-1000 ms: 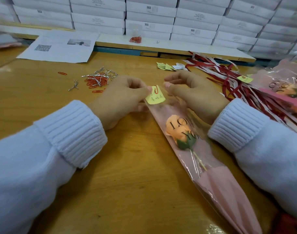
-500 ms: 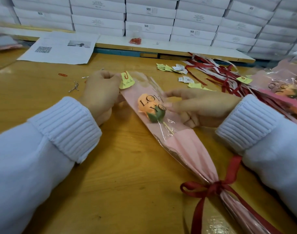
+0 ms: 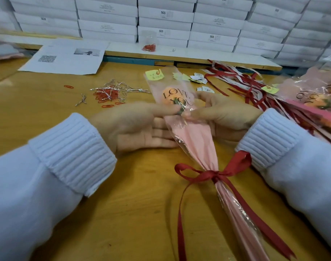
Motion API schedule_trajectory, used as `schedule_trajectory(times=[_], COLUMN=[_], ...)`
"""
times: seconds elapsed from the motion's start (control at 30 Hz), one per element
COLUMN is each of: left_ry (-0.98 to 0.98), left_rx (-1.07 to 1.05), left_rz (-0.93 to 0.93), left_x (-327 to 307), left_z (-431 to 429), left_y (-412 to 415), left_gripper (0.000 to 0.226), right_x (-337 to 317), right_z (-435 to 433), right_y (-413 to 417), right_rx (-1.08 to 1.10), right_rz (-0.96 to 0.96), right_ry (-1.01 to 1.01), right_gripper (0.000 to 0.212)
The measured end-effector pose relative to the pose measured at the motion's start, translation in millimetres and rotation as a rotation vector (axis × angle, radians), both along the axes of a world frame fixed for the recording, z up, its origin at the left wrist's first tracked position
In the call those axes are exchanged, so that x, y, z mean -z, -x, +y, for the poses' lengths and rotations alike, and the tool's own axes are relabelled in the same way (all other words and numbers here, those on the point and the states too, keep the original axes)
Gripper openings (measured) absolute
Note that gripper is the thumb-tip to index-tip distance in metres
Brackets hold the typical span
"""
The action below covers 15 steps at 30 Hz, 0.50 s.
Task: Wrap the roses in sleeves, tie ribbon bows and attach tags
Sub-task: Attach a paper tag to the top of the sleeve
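Currently, head view, all places taken from the sleeved rose (image 3: 181,102) lying lengthwise mid-table.

- Sleeve: clear film with pink liner, "LOVE YOU" print over an orange bloom. Top end points away from the person, stem end toward them.
- Yellow tag (image 3: 154,74) clipped at the sleeve's far top corner with a red paper clip. Attached, by the look of it.
- Red ribbon bow (image 3: 215,173) tied round the sleeve's narrow neck, below the bloom; tails trail toward the near edge.
- Left hand (image 3: 136,127) at the sleeve's left edge, fingers half-curled, thumb and fingertips pinching the film just under the bloom.
- Right hand (image 3: 226,117) on the opposite edge, likewise loosely closed on the film. Some motion blur; exact finger contact unclear.
- Left of the sleeve: heap of red paper clips (image 3: 106,96) mixed with silver twist ties.
- Right of it: loose tags (image 3: 196,78), cut ribbons (image 3: 242,85), then finished wrapped roses (image 3: 315,97).

Judgement: this rose looks complete — sleeved, bowed, tagged. Remaining for it: moving it to the finished pile. Spare supplies suggest more roses follow.
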State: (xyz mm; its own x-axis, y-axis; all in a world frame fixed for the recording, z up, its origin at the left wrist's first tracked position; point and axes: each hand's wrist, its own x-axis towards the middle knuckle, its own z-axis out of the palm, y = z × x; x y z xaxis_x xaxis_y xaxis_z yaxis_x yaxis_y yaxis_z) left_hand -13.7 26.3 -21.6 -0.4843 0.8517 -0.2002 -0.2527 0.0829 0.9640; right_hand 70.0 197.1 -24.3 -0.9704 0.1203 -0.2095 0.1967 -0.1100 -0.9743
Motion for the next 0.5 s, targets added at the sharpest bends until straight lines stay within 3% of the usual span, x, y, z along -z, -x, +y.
schedule_trajectory(times=[0.03, 0.13, 0.23, 0.33, 0.5], left_ry=[0.011, 0.082, 0.051, 0.006, -0.025], left_rx=[0.086, 0.077, 0.045, -0.068, -0.365], left_rz=[0.068, 0.225, 0.058, -0.045, -0.053], left_x=[0, 5, 9, 9, 11], left_z=[0, 5, 9, 11, 9], left_y=[-5, -4, -5, -1, 15], left_gripper=[0.024, 0.027, 0.016, 0.019, 0.022], right_x=[0, 0, -1, -6, -28], right_z=[-1, -5, -8, -9, -16], right_y=[0, -1, 1, 2, -12], right_rx=[-0.004, 0.000, 0.061, 0.121, -0.070], right_rz=[0.006, 0.037, 0.025, -0.056, -0.197], right_ry=[-0.012, -0.094, -0.201, -0.310, -0.851], right_gripper=[0.072, 0.059, 0.050, 0.035, 0.029])
